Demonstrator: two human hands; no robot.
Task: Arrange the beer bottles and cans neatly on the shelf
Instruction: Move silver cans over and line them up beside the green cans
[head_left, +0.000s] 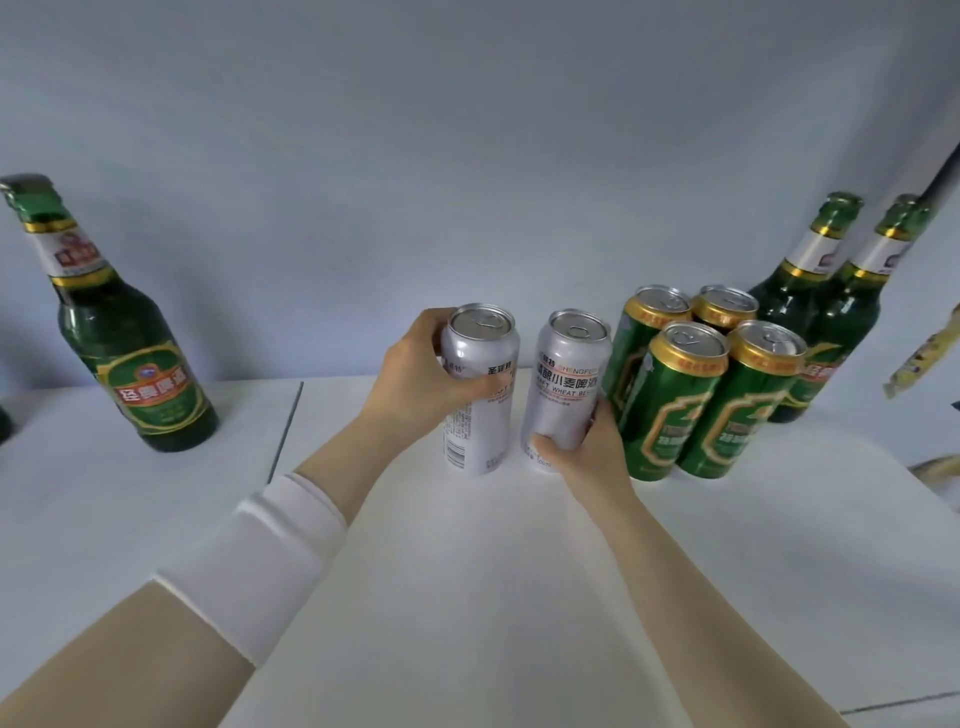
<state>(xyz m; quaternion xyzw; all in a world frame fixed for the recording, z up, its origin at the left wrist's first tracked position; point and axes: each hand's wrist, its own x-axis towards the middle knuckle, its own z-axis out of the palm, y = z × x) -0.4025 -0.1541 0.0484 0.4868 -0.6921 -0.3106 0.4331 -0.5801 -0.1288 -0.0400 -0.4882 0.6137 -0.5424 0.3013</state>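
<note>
White sleeve (270, 561) nearest, on the left forearm. Left hand (415, 382) is wrapped round the left silver can (480, 389); right hand (587, 441) is closed low on the right silver can (563, 384). Both cans stand upright on the shelf (467, 597), near each other. Risk: right knuckles sit just beside the green cans (696, 400), so a sideways push likely knocks that block into the two bottles (826, 312). Lone bottle (130, 338) stands well apart, far left.

You have two silver cans (480, 387), four green cans (675, 400) with gold rims, three green bottles (124, 343) with white-and-gold necks, and a white shelf (467, 571).
</note>
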